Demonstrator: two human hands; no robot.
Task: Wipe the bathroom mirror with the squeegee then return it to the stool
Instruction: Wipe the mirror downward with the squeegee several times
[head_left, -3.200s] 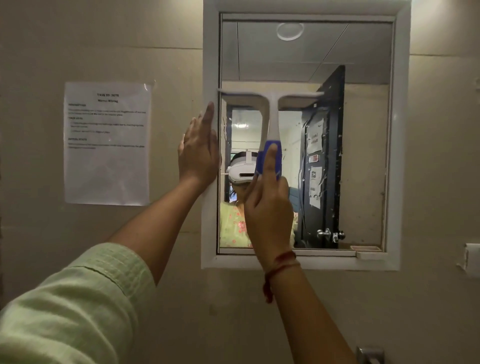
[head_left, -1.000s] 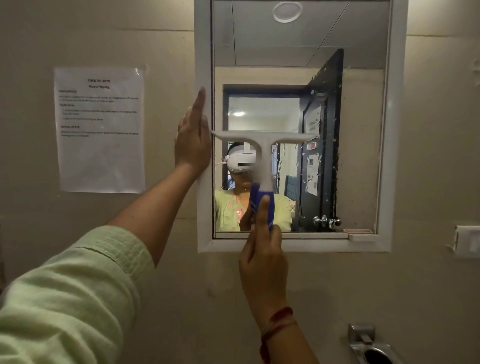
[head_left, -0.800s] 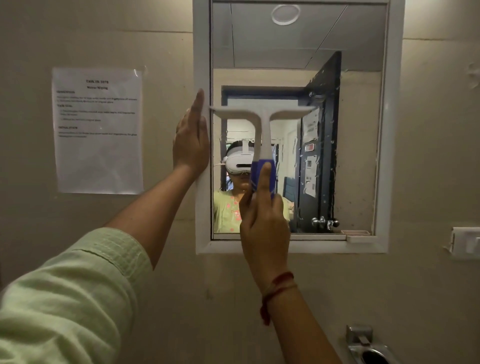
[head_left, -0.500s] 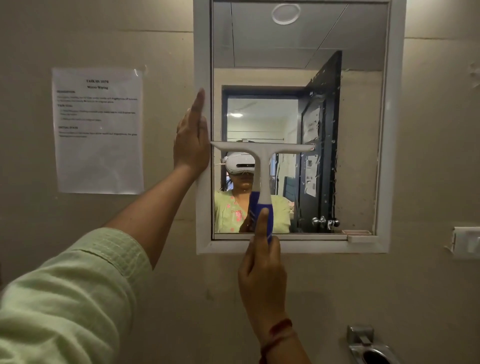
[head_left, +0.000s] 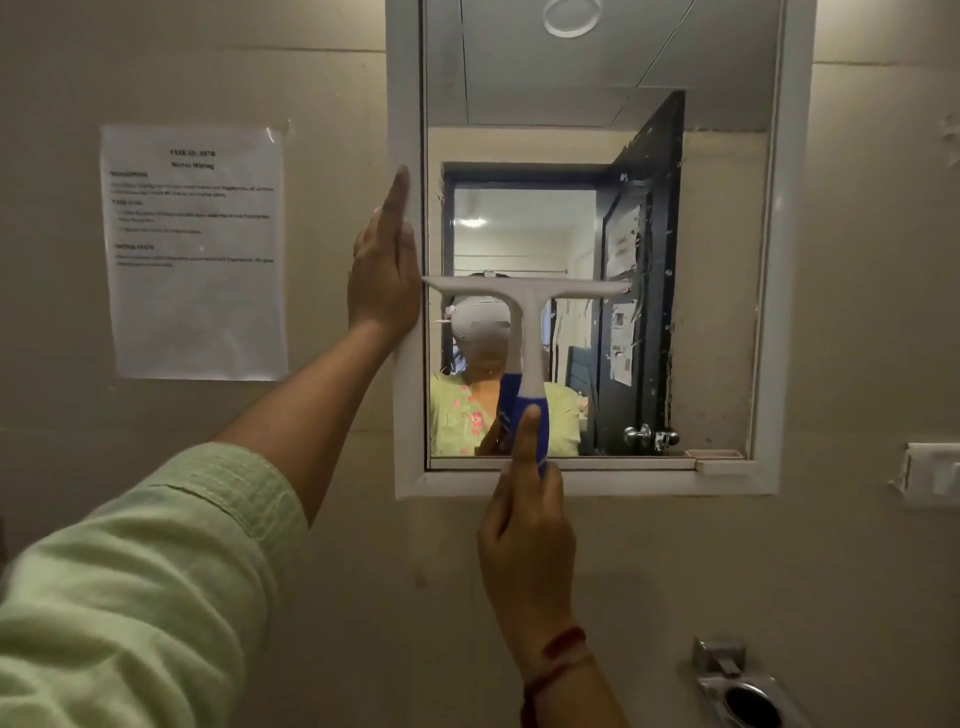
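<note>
while the right hand (head_left: 527, 540) grips the squeegee (head_left: 527, 332), its handle end stays hidden.

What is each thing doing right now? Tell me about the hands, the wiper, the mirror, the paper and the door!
Right hand: closed around the squeegee's blue handle, thumb up along it.
Left hand: open, flat against the mirror's left frame.
Squeegee: upright, blade across the mirror's lower left part.
Mirror: on the wall, specks on its right side.
Paper notice: stuck flat to the wall.
Door: seen in the reflection, standing open.
</note>
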